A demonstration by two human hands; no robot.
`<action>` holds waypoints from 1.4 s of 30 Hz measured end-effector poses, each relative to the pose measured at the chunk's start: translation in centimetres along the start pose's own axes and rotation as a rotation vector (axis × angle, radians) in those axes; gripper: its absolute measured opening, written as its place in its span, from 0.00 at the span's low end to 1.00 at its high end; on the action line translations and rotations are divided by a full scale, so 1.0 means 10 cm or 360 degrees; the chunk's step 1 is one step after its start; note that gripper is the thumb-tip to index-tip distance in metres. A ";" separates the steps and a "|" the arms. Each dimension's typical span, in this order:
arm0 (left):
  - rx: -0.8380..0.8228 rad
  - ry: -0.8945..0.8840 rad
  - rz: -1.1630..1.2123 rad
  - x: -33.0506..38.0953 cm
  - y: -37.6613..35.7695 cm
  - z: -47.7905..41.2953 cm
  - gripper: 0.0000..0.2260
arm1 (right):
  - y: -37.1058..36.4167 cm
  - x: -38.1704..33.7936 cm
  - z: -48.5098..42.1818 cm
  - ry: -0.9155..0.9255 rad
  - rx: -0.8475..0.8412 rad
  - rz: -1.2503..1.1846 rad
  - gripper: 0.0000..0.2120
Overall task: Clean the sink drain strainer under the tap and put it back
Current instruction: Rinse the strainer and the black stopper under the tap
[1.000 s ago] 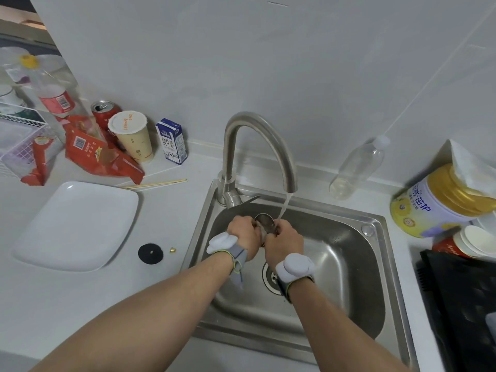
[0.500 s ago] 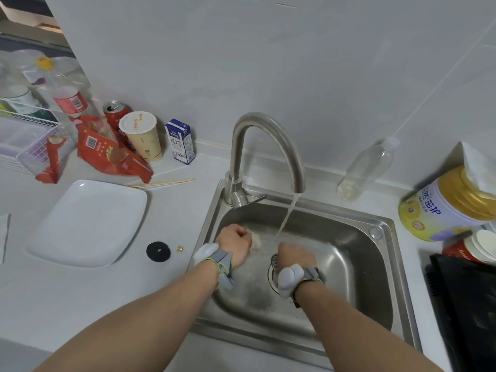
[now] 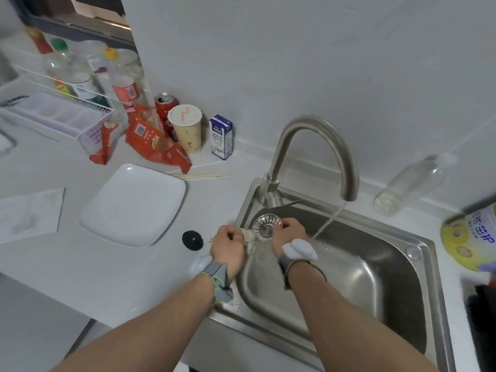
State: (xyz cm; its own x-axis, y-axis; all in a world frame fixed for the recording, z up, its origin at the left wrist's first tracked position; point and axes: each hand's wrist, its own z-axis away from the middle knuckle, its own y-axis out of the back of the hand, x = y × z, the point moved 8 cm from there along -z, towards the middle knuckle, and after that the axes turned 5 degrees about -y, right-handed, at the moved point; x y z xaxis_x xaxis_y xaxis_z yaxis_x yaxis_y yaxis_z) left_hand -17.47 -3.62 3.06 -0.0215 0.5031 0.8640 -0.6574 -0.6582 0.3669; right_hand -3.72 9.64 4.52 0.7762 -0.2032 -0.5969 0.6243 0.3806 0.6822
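The round steel drain strainer [image 3: 265,225] is held up at the sink's left side, its slotted face towards me. My right hand [image 3: 288,232] grips its right edge. My left hand [image 3: 228,244] is closed on a wet greyish wad [image 3: 248,237] that touches the strainer's lower left. Both hands hover over the left rim of the steel sink [image 3: 418,267]. Water runs from the curved tap [image 3: 316,154] in a thin stream that falls to the right of my hands. The drain hole is hidden behind my right wrist.
On the counter left of the sink lie a black rubber disc [image 3: 192,240], a small brass piece, a white square plate [image 3: 134,204] and chopsticks [image 3: 204,176]. A milk carton [image 3: 220,136], cup, can and red wrappers stand behind. An empty bottle [image 3: 410,183] and yellow tub [image 3: 469,240] are at right.
My hands moved from under the stream and the drain to the sink's left side. The strainer now faces up in my right hand, out of the water. The view has swung left.
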 end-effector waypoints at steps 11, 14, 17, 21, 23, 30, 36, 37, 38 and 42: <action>-0.0125 0.0015 -0.0178 -0.30 0.21 0.20 0.03 | -0.90 -0.62 0.00 0.0181 -0.0407 0.0421 0.15; -0.0084 0.0071 -0.0121 -0.29 0.23 0.20 0.03 | -0.95 -0.80 0.13 0.0520 -0.0242 0.0870 0.13; -0.0157 0.0115 -0.0204 -0.29 0.27 0.18 0.05 | -1.22 -1.07 0.42 0.0883 -0.0500 0.1046 0.10; -0.0312 0.0153 -0.0144 -0.37 0.32 0.19 0.10 | -1.59 -1.16 0.74 0.1046 -0.0904 0.1383 0.18; -0.0339 0.0234 -0.0062 -0.44 0.33 0.18 0.08 | -1.66 -1.19 0.80 0.1032 -0.0930 0.1447 0.25; -0.0287 0.0294 0.0104 -0.50 0.34 0.17 0.12 | -1.66 -1.32 0.83 0.1100 -0.0825 0.1530 0.14; -0.0171 0.0331 0.0290 -0.31 0.19 0.19 0.09 | -0.98 -1.13 0.41 0.0834 -0.0542 0.0680 0.12; -0.0193 0.0359 0.0371 -0.30 0.15 0.19 0.08 | -0.87 -1.04 0.34 0.0752 -0.0494 0.0550 0.12; -0.0245 0.0368 0.0451 -0.29 0.08 0.19 0.06 | -0.75 -0.91 0.26 0.0663 -0.0433 0.0439 0.12; -0.0256 0.0376 0.0663 -0.20 -0.13 0.16 0.06 | -0.26 -0.29 0.05 0.0309 -0.0263 0.0128 0.16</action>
State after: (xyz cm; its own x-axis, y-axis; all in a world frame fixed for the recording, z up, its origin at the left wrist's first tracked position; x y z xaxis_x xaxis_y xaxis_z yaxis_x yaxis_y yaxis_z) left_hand -15.36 -4.65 1.38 -0.4645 0.3413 0.8172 -0.6641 -0.7446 -0.0665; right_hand -7.56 8.81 4.66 0.7812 0.0048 -0.6243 0.5259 0.5338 0.6622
